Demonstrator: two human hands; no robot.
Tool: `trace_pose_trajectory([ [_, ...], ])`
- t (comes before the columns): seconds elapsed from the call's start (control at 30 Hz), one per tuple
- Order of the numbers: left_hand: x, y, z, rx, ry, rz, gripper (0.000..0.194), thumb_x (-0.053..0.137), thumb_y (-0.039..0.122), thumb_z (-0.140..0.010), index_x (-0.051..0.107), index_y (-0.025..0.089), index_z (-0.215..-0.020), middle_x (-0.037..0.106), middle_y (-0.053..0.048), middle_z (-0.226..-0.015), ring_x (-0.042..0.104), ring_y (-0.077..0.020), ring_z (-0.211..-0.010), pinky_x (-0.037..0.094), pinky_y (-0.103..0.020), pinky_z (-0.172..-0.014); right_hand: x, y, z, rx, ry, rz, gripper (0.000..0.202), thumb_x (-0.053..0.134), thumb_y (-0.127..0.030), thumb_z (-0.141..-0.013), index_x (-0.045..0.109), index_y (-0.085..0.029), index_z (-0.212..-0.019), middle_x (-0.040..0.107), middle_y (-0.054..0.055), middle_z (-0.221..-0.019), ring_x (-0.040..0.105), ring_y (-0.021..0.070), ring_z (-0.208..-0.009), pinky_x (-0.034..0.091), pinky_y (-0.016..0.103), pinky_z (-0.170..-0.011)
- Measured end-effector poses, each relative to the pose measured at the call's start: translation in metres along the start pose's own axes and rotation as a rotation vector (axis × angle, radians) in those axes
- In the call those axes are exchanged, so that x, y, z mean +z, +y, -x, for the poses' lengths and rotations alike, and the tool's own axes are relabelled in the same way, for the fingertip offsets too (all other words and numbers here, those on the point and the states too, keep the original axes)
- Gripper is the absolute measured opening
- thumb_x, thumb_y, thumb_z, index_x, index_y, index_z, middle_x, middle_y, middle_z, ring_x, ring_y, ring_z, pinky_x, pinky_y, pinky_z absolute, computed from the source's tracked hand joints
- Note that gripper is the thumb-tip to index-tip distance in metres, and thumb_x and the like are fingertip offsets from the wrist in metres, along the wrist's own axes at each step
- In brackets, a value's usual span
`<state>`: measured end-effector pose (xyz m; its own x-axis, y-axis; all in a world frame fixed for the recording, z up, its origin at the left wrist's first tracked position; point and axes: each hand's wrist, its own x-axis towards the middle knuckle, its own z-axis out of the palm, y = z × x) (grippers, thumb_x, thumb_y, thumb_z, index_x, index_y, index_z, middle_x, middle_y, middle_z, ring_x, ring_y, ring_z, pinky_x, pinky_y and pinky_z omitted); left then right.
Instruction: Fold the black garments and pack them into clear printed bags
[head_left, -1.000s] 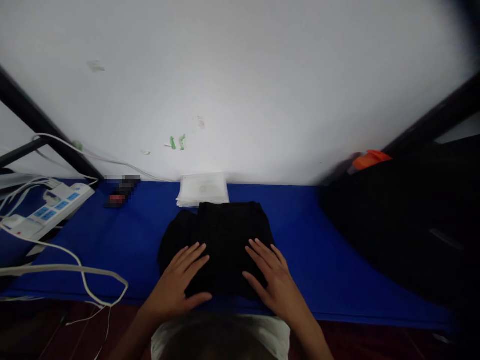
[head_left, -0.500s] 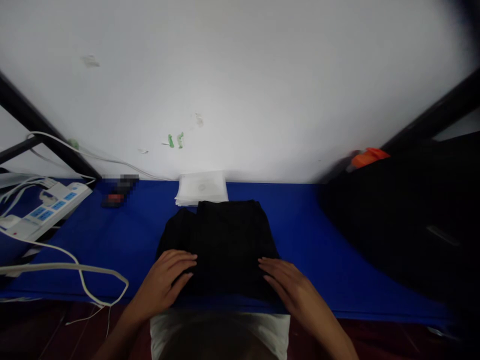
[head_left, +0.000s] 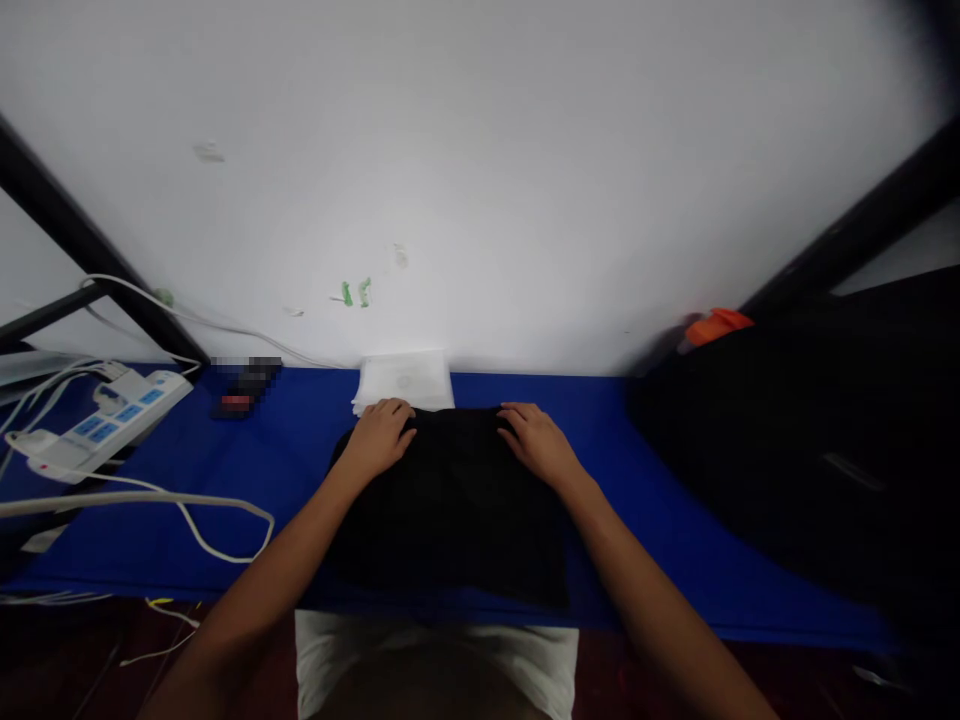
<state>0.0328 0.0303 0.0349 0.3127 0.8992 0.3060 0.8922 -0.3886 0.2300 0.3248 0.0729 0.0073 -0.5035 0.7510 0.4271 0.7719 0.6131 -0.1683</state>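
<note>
A piece of black folded clothing lies on the blue tabletop in front of me; its dark folds hide what kind of garment it is. My left hand rests on its far left corner, fingers stretched out and thumb apart. On the far right corner lies my right hand, likewise with fingers extended and thumb spread. Both hands touch the cloth near its far edge. Just behind that edge is a stack of white sheets or packets, close to my left fingertips.
A white power strip with plugs and loose cables sits at the left. Near the wall is a blurred dark object. A large black bag-like item fills the right side, with something orange behind it. Black frame bars flank the blue surface.
Both hands have moved away from me, from the clothing's near sides to its far corners. The cloth's left part looks flatter and the near right corner now shows.
</note>
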Motion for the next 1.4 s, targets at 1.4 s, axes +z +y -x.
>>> trace_pose_trajectory([
  [1.4,-0.022,-0.036,0.125,-0.236,0.028,0.209,0.037,0.070,0.047,-0.079,0.063,0.024,-0.107,0.056,-0.010,-0.128,0.050,-0.0313,-0.120,0.045,-0.052,-0.100,-0.015,-0.074,0.104,0.237,0.229,-0.295,0.017,0.055,-0.028,-0.094,0.061,-0.025,-0.110,0.063,0.010,-0.118,0.059,0.0288,-0.110,0.053,0.051,-0.091],
])
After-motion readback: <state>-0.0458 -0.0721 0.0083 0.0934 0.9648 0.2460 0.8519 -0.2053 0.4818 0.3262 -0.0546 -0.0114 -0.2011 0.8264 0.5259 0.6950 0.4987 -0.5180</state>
